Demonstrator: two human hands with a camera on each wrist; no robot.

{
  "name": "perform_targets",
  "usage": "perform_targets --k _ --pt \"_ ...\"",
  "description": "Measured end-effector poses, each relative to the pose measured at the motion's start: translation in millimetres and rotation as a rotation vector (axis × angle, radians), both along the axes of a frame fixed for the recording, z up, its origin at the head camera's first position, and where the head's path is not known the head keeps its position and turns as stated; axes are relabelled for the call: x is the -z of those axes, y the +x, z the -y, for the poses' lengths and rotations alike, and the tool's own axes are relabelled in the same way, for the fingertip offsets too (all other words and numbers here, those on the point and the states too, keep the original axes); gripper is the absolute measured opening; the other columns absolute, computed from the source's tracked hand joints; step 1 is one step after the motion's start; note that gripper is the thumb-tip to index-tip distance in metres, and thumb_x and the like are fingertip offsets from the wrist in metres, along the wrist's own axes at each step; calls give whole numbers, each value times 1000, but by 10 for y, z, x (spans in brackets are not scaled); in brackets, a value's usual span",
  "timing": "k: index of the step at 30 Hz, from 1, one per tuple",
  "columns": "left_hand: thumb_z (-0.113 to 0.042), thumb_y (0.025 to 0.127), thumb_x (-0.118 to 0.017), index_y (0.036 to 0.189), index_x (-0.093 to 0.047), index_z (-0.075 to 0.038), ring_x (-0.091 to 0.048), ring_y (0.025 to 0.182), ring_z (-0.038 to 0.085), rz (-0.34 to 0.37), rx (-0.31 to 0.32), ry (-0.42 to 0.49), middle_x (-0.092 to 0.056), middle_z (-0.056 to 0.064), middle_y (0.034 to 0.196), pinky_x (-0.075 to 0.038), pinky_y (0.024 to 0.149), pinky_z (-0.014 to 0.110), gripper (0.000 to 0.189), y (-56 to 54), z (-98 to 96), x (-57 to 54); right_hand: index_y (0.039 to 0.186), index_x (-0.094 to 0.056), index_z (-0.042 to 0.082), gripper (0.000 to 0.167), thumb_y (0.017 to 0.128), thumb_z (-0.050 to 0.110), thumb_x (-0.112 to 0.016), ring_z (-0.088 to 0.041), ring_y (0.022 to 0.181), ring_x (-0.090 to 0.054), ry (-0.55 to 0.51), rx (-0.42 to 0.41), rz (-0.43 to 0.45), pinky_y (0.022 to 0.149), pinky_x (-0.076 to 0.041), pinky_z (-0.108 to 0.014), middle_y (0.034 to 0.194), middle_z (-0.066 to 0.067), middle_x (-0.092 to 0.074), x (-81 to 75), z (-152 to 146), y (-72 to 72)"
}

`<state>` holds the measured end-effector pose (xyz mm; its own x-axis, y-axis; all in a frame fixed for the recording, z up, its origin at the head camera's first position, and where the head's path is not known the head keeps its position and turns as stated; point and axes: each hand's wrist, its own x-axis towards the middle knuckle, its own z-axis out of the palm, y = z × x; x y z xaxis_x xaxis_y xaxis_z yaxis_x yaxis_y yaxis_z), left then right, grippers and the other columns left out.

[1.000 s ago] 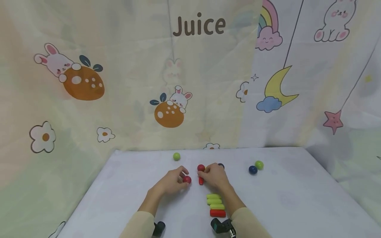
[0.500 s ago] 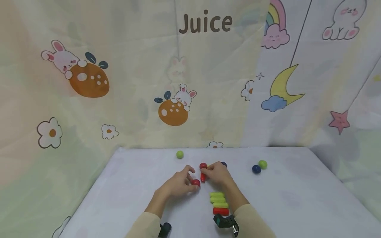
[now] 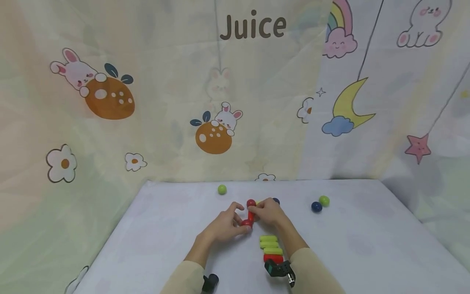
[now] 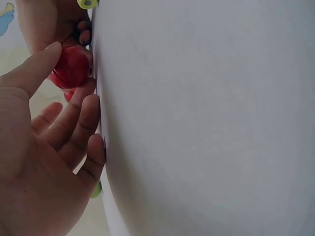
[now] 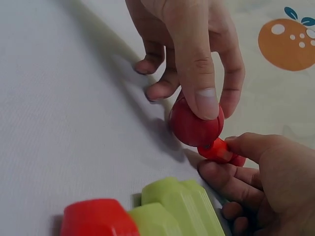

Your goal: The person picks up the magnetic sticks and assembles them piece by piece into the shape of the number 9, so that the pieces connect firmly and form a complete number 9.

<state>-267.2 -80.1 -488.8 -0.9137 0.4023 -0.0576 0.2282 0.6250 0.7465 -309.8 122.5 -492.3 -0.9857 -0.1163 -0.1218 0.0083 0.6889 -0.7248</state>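
Held red rod [image 3: 251,215]: between our two hands, mid-table, pointing away from us; near end meets the near red ball, and we can't tell if they're joined.
Near red ball [image 5: 192,124]: at the rod's near end, in our left fingers.
Far red ball [image 3: 251,202]: at the rod's far end; our right fingertips partly cover that spot.
Left hand [image 3: 225,226]: grasping the near red ball, thumb on one side, fingers on the other; remaining fingers spread and slightly bent.
Right hand [image 3: 269,211]: pinching the held red rod between thumb and index finger; other fingers tucked underneath.
Ball count: we see six; two red, two green, two dark blue.
Rod count: five; the held one, a loose red rod [image 3: 273,258] and three yellow-green rods [image 3: 269,245].
Rod row: side by side left of our right forearm, red nearest us, partly behind the right wrist camera [image 3: 279,269].
Behind right hand: a yellow piece [image 3: 258,202] and one dark blue ball [image 3: 276,200], both mostly hidden; we can't make out the yellow one's shape.
Outlying balls: one green ball [image 3: 222,189] by the far edge, left of the rod; another green ball [image 3: 324,200] just beside a blue ball [image 3: 316,207], right of our hands.
Table [image 3: 165,237]: white, wide stretches running from both forearms to the slanted side edges; far edge meets the printed backdrop [image 3: 165,102].
Tight spot: hands nearly meet at the rod.
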Motion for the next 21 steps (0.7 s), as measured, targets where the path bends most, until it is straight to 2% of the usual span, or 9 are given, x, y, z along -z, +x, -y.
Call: perform_targets --k 8,15,18,21 --pt "-42 89 -79 141 -44 -18 -61 84 11 -24 1 -15 -68 -11 95 -54 74 30 66 6 -72 38 99 -78 8 35 98 41 -65 -19 89 -56 -16 -11 22 71 -40 -33 76 0 -69 13 5 19" --pt "-42 88 -79 139 -46 -19 -60 83 10 -32 -31 -49 -67 -11 94 -53 75 31 65 17 -111 60 105 -77 9 34 100 40 -64 -19 88 -57 -24 -34 16 73 -42 -33 78 1 -69 -17 -65 52" --pt "-41 88 -80 133 -49 -19 -60 83 11 -44 -37 -33 -68 -10 95 -53 74 33 58 19 -104 55 98 -75 10 27 99 35 -66 -19 80 -55 -26 -12 -47 68 -43 -32 76 0 -64 -50 -146 65" --pt "-41 88 -80 123 -54 -20 -60 81 11 -55 -40 -34 -69 -9 96 -52 73 32 49 22 -87 63 94 -70 10 18 96 27 -69 -18 72 -51 -35 12 -176 64 -42 -29 73 -2 -58 -48 -230 59"
